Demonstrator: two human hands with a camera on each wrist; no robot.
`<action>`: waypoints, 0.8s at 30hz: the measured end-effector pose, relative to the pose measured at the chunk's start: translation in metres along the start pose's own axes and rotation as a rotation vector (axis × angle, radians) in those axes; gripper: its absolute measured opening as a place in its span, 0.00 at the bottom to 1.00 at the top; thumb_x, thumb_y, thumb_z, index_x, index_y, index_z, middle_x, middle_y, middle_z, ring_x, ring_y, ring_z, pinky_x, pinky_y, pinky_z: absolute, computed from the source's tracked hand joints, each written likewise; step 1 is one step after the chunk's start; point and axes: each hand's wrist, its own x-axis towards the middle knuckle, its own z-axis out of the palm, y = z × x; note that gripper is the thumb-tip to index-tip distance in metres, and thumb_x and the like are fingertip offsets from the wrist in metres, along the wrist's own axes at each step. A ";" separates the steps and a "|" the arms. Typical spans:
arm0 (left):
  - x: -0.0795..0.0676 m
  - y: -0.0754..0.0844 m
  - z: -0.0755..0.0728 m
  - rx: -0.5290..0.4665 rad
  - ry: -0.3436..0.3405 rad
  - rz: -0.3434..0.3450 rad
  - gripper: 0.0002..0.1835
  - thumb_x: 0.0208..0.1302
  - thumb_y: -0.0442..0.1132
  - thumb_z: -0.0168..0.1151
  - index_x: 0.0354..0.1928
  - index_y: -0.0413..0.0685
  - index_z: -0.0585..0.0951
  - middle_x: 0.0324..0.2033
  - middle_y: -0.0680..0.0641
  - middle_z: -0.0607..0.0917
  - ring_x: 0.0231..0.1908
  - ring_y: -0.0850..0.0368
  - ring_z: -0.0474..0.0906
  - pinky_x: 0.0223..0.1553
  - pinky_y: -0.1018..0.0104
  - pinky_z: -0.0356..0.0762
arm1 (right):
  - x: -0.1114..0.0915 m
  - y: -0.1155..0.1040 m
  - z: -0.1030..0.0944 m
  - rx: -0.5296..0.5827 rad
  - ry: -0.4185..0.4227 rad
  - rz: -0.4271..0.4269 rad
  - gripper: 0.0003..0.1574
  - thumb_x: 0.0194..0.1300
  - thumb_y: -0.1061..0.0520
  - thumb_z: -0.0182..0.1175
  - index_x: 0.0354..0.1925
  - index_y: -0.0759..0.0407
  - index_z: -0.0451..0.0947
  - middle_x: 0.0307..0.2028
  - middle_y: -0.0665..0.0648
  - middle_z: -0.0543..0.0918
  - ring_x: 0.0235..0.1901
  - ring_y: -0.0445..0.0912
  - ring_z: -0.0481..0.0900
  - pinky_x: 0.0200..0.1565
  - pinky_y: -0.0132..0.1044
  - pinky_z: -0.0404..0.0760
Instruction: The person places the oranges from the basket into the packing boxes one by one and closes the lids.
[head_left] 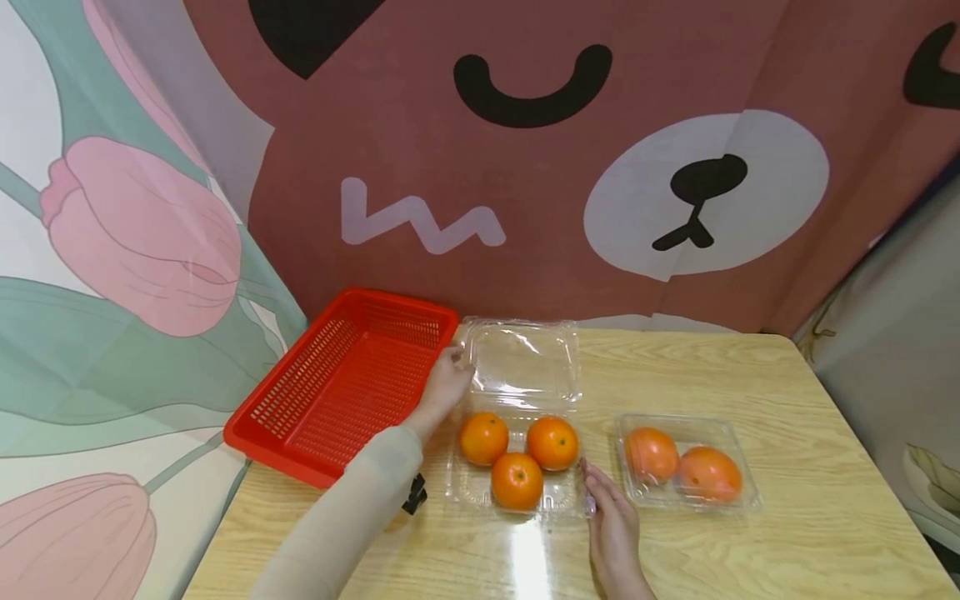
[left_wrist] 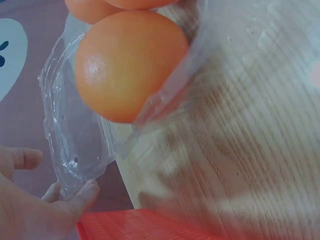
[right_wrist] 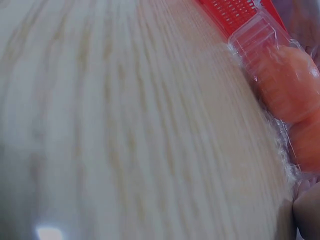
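A clear plastic clamshell box (head_left: 480, 498) lies with its lid (head_left: 525, 362) folded back toward the wall. Inside its base are three oranges (head_left: 517, 481), and one orange (left_wrist: 130, 65) looms large in the left wrist view. My left hand (head_left: 447, 385) is at the left edge of the lid, pinching its plastic corner with the fingertips. At the base's right side, my right hand (head_left: 617, 529) touches the box with fairly straight fingers. Only a bit of that hand (right_wrist: 307, 210) shows in the right wrist view.
A red plastic basket (head_left: 318, 467) stands at the left, close beside my left forearm. On the right, a second clear box (head_left: 693, 425) contains two orange-red fruits (head_left: 708, 475). The wooden table (head_left: 810, 417) ends at a printed cloth (head_left: 540, 275) behind.
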 end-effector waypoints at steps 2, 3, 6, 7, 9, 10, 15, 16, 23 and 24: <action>0.000 0.001 -0.001 -0.018 0.000 -0.007 0.25 0.66 0.33 0.57 0.63 0.30 0.69 0.59 0.30 0.76 0.59 0.36 0.74 0.61 0.47 0.70 | 0.000 -0.001 0.000 0.009 0.004 0.009 0.12 0.73 0.66 0.54 0.46 0.60 0.84 0.49 0.49 0.85 0.52 0.37 0.80 0.58 0.28 0.72; -0.001 0.001 -0.002 -0.029 0.000 -0.011 0.26 0.66 0.33 0.58 0.64 0.30 0.69 0.59 0.31 0.76 0.58 0.36 0.74 0.61 0.48 0.71 | 0.000 -0.002 0.000 0.016 0.002 0.017 0.12 0.73 0.66 0.54 0.45 0.59 0.84 0.49 0.48 0.85 0.52 0.37 0.80 0.58 0.28 0.72; -0.001 0.003 -0.005 -0.091 0.012 -0.014 0.26 0.66 0.32 0.58 0.64 0.30 0.66 0.58 0.31 0.76 0.57 0.37 0.75 0.59 0.48 0.72 | 0.000 -0.002 -0.001 0.030 -0.011 0.024 0.12 0.73 0.65 0.54 0.45 0.58 0.84 0.49 0.48 0.85 0.52 0.36 0.80 0.58 0.28 0.72; -0.002 0.003 -0.006 -0.114 0.019 -0.014 0.27 0.65 0.32 0.58 0.64 0.30 0.66 0.57 0.31 0.76 0.56 0.37 0.75 0.58 0.48 0.73 | 0.000 -0.002 -0.001 0.024 -0.017 0.017 0.12 0.73 0.65 0.54 0.46 0.59 0.84 0.48 0.48 0.86 0.52 0.36 0.80 0.57 0.28 0.73; -0.003 0.004 -0.008 -0.165 0.029 -0.004 0.26 0.65 0.31 0.57 0.63 0.30 0.65 0.54 0.31 0.77 0.54 0.37 0.76 0.56 0.49 0.75 | 0.000 -0.002 -0.002 0.019 -0.021 0.004 0.12 0.73 0.65 0.54 0.47 0.60 0.84 0.47 0.47 0.86 0.52 0.36 0.80 0.57 0.27 0.73; -0.003 0.005 -0.009 -0.184 0.033 0.006 0.26 0.65 0.31 0.57 0.63 0.30 0.65 0.52 0.32 0.77 0.53 0.37 0.76 0.55 0.50 0.75 | 0.001 -0.002 -0.002 0.021 -0.024 -0.001 0.12 0.73 0.65 0.54 0.48 0.61 0.84 0.47 0.47 0.86 0.52 0.36 0.81 0.56 0.27 0.73; -0.008 0.007 -0.017 -0.236 0.043 0.050 0.23 0.66 0.31 0.58 0.61 0.31 0.68 0.47 0.36 0.77 0.49 0.41 0.77 0.51 0.54 0.77 | 0.001 -0.002 -0.003 0.013 -0.033 -0.006 0.13 0.73 0.64 0.54 0.50 0.62 0.83 0.46 0.47 0.86 0.52 0.36 0.80 0.56 0.27 0.74; -0.009 0.007 -0.019 -0.244 0.045 0.060 0.22 0.66 0.30 0.58 0.61 0.31 0.69 0.48 0.37 0.77 0.49 0.42 0.77 0.51 0.54 0.77 | 0.001 -0.002 -0.003 0.011 -0.031 0.003 0.12 0.73 0.64 0.55 0.50 0.61 0.83 0.46 0.47 0.86 0.52 0.36 0.80 0.56 0.27 0.74; -0.023 0.011 -0.036 -0.228 0.047 0.183 0.16 0.67 0.30 0.61 0.55 0.35 0.73 0.49 0.37 0.79 0.47 0.44 0.78 0.52 0.53 0.77 | -0.001 -0.003 -0.004 -0.026 -0.009 0.035 0.12 0.74 0.62 0.55 0.50 0.58 0.83 0.45 0.44 0.86 0.52 0.35 0.80 0.57 0.27 0.73; -0.026 0.011 -0.039 -0.214 0.043 0.212 0.16 0.67 0.30 0.61 0.54 0.36 0.73 0.48 0.38 0.79 0.47 0.45 0.78 0.52 0.54 0.77 | -0.001 -0.003 -0.004 -0.020 -0.013 0.036 0.12 0.74 0.62 0.55 0.50 0.58 0.83 0.46 0.44 0.86 0.52 0.35 0.80 0.57 0.27 0.73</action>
